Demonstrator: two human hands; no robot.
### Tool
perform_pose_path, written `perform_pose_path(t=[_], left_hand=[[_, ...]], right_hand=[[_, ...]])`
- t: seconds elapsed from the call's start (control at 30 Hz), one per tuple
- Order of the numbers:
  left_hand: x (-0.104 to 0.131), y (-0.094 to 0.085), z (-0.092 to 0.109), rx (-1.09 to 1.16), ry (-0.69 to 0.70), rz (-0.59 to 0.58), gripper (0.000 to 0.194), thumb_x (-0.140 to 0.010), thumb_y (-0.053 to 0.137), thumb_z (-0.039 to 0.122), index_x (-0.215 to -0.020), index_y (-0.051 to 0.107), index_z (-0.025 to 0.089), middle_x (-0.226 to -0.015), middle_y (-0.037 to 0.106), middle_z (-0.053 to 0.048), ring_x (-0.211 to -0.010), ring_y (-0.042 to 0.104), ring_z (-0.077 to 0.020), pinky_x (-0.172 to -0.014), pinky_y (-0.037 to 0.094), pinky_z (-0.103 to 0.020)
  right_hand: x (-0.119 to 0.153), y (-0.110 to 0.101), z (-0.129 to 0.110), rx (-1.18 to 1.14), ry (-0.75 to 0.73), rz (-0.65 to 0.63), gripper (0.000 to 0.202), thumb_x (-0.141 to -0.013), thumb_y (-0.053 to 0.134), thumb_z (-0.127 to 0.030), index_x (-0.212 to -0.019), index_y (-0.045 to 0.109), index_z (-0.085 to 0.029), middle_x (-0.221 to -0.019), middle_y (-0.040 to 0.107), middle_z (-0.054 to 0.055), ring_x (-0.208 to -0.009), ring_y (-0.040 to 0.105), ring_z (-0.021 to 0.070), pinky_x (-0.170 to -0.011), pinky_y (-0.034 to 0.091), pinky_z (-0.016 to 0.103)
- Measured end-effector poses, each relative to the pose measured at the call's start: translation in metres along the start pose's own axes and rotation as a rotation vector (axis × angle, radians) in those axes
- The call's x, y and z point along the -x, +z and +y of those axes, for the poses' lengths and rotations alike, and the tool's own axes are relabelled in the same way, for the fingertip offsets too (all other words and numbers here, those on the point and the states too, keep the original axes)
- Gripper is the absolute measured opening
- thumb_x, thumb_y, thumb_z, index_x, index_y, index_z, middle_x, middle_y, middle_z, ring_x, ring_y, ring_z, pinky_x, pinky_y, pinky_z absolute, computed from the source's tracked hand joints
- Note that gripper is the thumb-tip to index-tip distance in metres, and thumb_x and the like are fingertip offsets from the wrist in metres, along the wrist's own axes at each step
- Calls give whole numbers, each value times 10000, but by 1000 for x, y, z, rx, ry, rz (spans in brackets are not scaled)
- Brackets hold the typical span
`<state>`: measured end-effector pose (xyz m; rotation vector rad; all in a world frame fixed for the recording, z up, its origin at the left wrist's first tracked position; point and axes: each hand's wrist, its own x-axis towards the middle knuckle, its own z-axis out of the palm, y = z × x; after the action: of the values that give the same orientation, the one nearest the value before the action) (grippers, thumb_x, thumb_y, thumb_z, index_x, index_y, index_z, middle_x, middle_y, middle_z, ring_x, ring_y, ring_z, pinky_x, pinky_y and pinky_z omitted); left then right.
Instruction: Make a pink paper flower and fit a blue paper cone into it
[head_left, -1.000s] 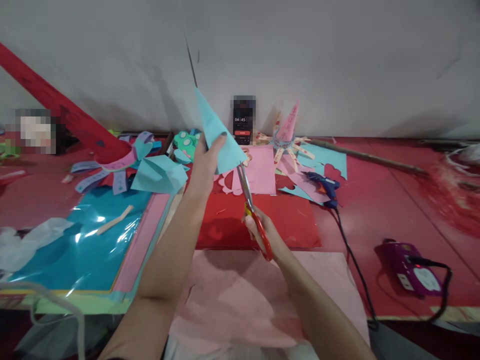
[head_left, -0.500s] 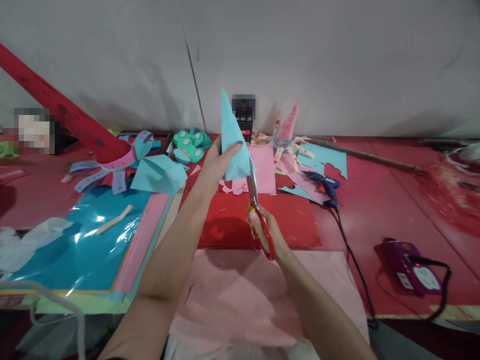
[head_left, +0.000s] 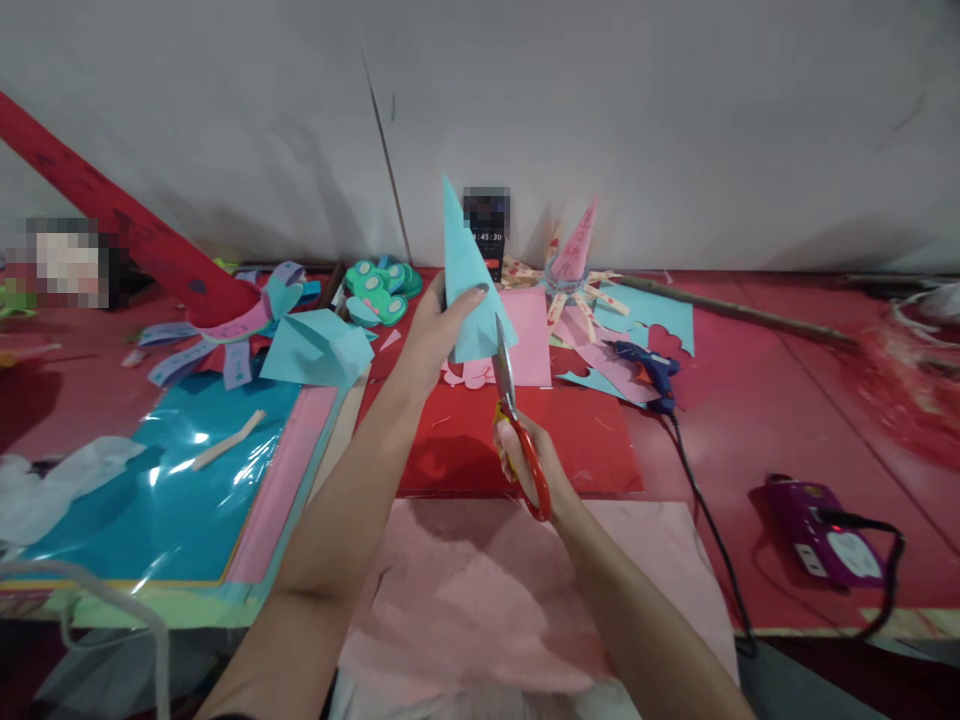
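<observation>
A light blue paper cone [head_left: 471, 300] points upward in my left hand [head_left: 435, 325], the thumb pressed on its front. My right hand [head_left: 534, 450] is closed around the handles of red-handled scissors [head_left: 536, 480]. The scissor blades reach up to the cone's lower right edge; whether they touch the paper I cannot tell. Behind the cone lie a pink paper sheet [head_left: 529, 340] and a pink scalloped cutout [head_left: 469, 374]. A red sheet [head_left: 525, 440] lies on the table beneath my hands.
A blue glue gun [head_left: 651, 370] with a black cord lies at right, near a purple power box [head_left: 821, 535]. A pink cone decoration [head_left: 576, 245] and a phone [head_left: 491, 245] stand at the back. Blue packaged sheets [head_left: 187, 480] and folded blue paper [head_left: 319, 345] are at left.
The cone has turned slightly, and its lower right corner now sticks out past the blades. Both hands stay almost in place, still holding the cone and scissors.
</observation>
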<state>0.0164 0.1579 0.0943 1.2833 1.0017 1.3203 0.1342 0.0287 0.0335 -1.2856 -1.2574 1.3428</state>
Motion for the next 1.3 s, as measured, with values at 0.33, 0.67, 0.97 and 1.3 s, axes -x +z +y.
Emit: perform_pose_path(t=[0.33, 0.67, 0.97, 1.3], left_hand=[[-1, -2, -1, 5, -2, 2, 367, -710, 610, 353, -1015, 538, 162, -1001, 667, -112, -976, 638, -270, -854, 520, -422], [2, 2, 6, -28, 17, 68, 337, -725, 639, 406, -951, 520, 186, -875, 649, -65, -873, 649, -239, -786, 526, -405], [0, -2, 1, -113, 127, 140, 443, -681, 678, 546, -903, 532, 192, -860, 617, -38, -894, 618, -210, -784, 506, -330], [-8, -16, 2, 2, 187, 306, 367, -719, 648, 482, -949, 535, 218, -894, 592, -28, -944, 594, -203, -828, 491, -336]], right_hand=[[-1, 0, 3, 82, 11, 43, 493, -766, 467, -670, -636, 350, -209, -522, 334, -59, -458, 310, 68, -433, 259, 221], [-2, -1, 6, 146, -7, 61, 434, -770, 492, -615, -677, 362, -211, -550, 259, -64, -500, 264, 78, -460, 233, 226], [-3, -2, 5, 217, -68, 6, 359, -788, 528, -512, -697, 376, -199, -638, 265, -55, -579, 248, 83, -535, 248, 226], [-3, -3, 4, 187, -53, -27, 378, -778, 531, -542, -715, 380, -200, -633, 288, -59, -580, 266, 87, -543, 258, 229]])
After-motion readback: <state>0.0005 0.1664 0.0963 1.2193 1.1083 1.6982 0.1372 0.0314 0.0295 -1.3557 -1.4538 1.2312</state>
